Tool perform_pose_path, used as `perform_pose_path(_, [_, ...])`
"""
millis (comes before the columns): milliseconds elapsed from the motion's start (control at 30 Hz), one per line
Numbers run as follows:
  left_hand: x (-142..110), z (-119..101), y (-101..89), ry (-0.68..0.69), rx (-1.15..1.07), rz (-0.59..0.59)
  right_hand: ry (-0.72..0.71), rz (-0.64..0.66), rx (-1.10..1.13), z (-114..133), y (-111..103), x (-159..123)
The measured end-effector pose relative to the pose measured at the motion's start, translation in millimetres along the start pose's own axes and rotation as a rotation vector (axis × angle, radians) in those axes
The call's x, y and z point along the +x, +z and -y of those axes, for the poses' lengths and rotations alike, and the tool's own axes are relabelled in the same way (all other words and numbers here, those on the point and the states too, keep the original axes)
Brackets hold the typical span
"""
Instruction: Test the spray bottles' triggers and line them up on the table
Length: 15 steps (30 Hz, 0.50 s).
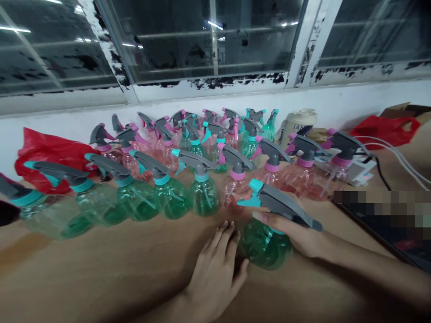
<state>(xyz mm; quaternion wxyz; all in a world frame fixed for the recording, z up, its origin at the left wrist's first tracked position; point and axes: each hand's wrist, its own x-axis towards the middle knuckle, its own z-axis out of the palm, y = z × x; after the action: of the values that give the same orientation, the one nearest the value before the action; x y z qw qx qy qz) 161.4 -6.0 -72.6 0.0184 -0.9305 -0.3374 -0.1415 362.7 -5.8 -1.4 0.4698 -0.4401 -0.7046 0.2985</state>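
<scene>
My right hand [305, 235] is closed around the neck of a green spray bottle [266, 246] with a grey and turquoise trigger head. The bottle leans slightly, and I cannot tell whether its base touches the table. My left hand [215, 269] lies palm down on the wooden table just left of it, fingers stretched out and holding nothing. A row of green spray bottles [171, 199] stands ahead and to the left. Pink spray bottles [235, 186] continue that row to the right, partly hidden behind the held one.
More pink and green spray bottles crowd toward the wall. Red plastic bags [50, 152] [380, 130] lie at both sides. A paper coffee cup [298, 123], a white power strip [362, 170] with cables and a dark flat device [367, 224] are on the right.
</scene>
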Motion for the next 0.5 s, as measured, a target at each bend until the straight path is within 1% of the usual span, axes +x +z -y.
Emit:
perform_pose_path(167, [0.5,0.4,-0.6,0.02,0.006,-0.004,0.036,0.037,-0.002,0.8,-2.2,1.9])
perform_pose_path(500, [0.9,2.4,-2.0,0.039,0.031,-0.01,-0.097,0.037,0.001,8.1,-4.4,5.2])
